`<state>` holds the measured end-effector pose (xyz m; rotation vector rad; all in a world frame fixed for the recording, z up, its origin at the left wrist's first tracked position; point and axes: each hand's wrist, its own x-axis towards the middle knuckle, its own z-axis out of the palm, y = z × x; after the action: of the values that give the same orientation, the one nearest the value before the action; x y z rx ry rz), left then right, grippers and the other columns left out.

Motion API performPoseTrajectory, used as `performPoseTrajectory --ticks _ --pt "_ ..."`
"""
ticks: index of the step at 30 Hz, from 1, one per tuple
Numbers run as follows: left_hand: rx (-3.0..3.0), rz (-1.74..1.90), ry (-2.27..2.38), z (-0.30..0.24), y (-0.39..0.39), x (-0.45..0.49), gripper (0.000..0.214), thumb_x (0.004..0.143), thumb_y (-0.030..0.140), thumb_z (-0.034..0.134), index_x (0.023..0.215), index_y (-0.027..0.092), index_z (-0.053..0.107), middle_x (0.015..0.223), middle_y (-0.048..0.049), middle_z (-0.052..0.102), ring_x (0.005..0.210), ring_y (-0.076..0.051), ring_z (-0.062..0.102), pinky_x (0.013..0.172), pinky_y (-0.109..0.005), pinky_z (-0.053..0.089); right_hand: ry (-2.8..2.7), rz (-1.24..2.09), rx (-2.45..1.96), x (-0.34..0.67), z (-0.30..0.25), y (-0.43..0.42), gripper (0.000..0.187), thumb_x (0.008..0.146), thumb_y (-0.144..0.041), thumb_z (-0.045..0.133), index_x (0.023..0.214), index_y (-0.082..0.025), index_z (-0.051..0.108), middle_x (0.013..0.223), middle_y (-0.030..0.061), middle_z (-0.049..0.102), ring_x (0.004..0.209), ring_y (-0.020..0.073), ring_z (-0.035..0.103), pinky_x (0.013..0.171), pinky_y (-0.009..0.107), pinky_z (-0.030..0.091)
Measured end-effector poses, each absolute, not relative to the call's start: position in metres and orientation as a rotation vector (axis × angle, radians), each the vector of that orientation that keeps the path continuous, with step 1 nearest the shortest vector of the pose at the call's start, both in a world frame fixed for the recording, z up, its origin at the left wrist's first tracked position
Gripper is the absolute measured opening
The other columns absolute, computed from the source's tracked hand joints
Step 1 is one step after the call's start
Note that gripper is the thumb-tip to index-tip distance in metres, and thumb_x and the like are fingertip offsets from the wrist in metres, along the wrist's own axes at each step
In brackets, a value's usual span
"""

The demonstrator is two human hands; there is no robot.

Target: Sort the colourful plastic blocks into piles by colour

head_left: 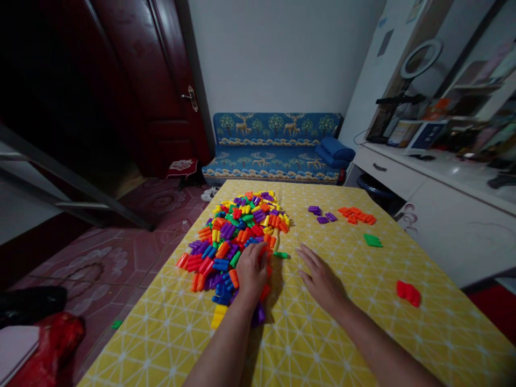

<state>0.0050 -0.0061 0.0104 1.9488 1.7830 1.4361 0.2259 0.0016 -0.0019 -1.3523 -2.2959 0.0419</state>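
Observation:
A big heap of small plastic blocks point(237, 231) in many colours lies on the left half of a table with a yellow patterned cloth point(322, 333). My left hand point(250, 271) rests on the heap's near right edge, fingers curled down among the blocks; what it holds I cannot make out. My right hand point(320, 277) lies flat and open on the cloth just right of the heap, holding nothing. A single green block point(281, 255) lies between the two hands. Sorted little groups lie to the right: purple blocks point(321, 214), orange blocks point(357, 215), a green piece point(373, 241), red blocks point(408, 293).
A blue patterned sofa point(274, 145) stands beyond the table's far edge. A white cabinet point(443, 209) with a ring light point(421, 59) runs along the right. A dark red door point(169, 91) and a tiled floor lie to the left. A red bag point(48, 344) sits at the bottom left.

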Motion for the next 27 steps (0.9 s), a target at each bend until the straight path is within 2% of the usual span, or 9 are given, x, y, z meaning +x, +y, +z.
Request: performPoseTrajectory --ticks 1,3,5,8,11,14,18,22,27 --pt "1.956 1.443 1.782 0.009 -0.006 0.005 0.023 0.09 0.016 0.054 0.109 0.019 0.067 0.102 -0.0075 0.071 0.095 -0.022 0.066 0.082 -0.033 0.052 -2.297 0.086 -1.324 0.206 0.002 0.005 0.056 0.09 -0.019 0.047 0.145 -0.024 0.04 0.152 0.0073 0.041 0.138 0.023 0.041 0.109 0.043 0.043" --pt "1.962 1.457 1.788 0.007 -0.005 0.004 0.025 0.088 0.014 0.055 0.11 0.019 0.066 0.102 -0.0075 0.071 0.094 -0.021 0.066 0.082 -0.033 0.052 -2.276 0.175 -1.324 0.176 0.008 0.011 0.056 0.086 -0.012 0.048 0.141 -0.022 0.048 0.144 0.0087 0.051 0.131 0.0233 0.048 0.106 0.041 0.044" --pt "1.95 1.466 1.793 0.004 -0.004 0.003 0.028 0.087 0.012 0.056 0.113 0.019 0.066 0.101 -0.0068 0.072 0.092 -0.021 0.067 0.081 -0.033 0.053 -2.217 0.258 -1.359 0.162 0.012 0.016 0.047 0.083 -0.008 0.047 0.126 -0.022 0.061 0.126 0.0085 0.064 0.117 0.0228 0.058 0.099 0.038 0.048" --pt "1.933 1.464 1.791 0.003 -0.004 0.002 0.03 0.087 0.011 0.055 0.113 0.02 0.066 0.1 -0.0059 0.073 0.09 -0.02 0.067 0.08 -0.032 0.052 -1.982 0.366 -1.413 0.161 0.009 0.02 0.029 0.087 -0.015 0.048 0.106 -0.025 0.068 0.107 0.0056 0.071 0.101 0.0216 0.064 0.088 0.035 0.052" --pt "1.953 1.444 1.771 0.003 -0.004 0.003 0.026 0.087 0.012 0.056 0.109 0.02 0.068 0.1 -0.0055 0.073 0.09 -0.019 0.067 0.079 -0.031 0.052 -1.686 0.584 -1.356 0.167 0.002 0.016 0.027 0.092 -0.028 0.048 0.113 -0.027 0.065 0.107 0.0044 0.072 0.09 0.0199 0.068 0.079 0.033 0.054" --pt "1.991 1.397 1.698 0.004 -0.005 0.004 0.023 0.086 0.015 0.059 0.105 0.022 0.069 0.096 -0.004 0.074 0.088 -0.018 0.067 0.078 -0.03 0.051 -1.621 0.873 -1.247 0.164 0.0 0.008 0.037 0.089 -0.032 0.052 0.124 -0.025 0.061 0.093 0.0026 0.073 0.074 0.0173 0.067 0.069 0.029 0.053" --pt "2.051 1.362 1.557 0.004 -0.005 0.004 0.019 0.087 0.016 0.06 0.1 0.024 0.071 0.091 -0.0015 0.074 0.085 -0.017 0.067 0.076 -0.028 0.051 -1.617 1.039 -1.179 0.153 0.001 0.002 0.039 0.08 -0.032 0.06 0.118 -0.024 0.065 0.075 -0.0021 0.067 0.06 0.0136 0.058 0.061 0.025 0.049" --pt "1.999 1.476 1.537 0.003 -0.004 0.002 0.019 0.087 0.014 0.056 0.1 0.02 0.068 0.094 -0.0035 0.073 0.088 -0.017 0.067 0.077 -0.028 0.052 -1.271 0.999 -1.263 0.18 -0.003 0.016 0.033 0.08 -0.042 0.058 0.102 -0.021 0.067 0.066 -0.0014 0.061 0.056 0.0137 0.053 0.054 0.025 0.044" --pt "1.993 1.488 1.568 0.002 -0.003 0.001 0.017 0.087 0.015 0.056 0.099 0.019 0.068 0.092 -0.0042 0.073 0.084 -0.018 0.068 0.075 -0.028 0.053 -0.763 0.568 -1.243 0.277 -0.007 0.049 0.039 0.072 -0.049 0.063 0.099 -0.021 0.061 0.086 0.0045 0.064 0.078 0.0184 0.061 0.067 0.029 0.051"
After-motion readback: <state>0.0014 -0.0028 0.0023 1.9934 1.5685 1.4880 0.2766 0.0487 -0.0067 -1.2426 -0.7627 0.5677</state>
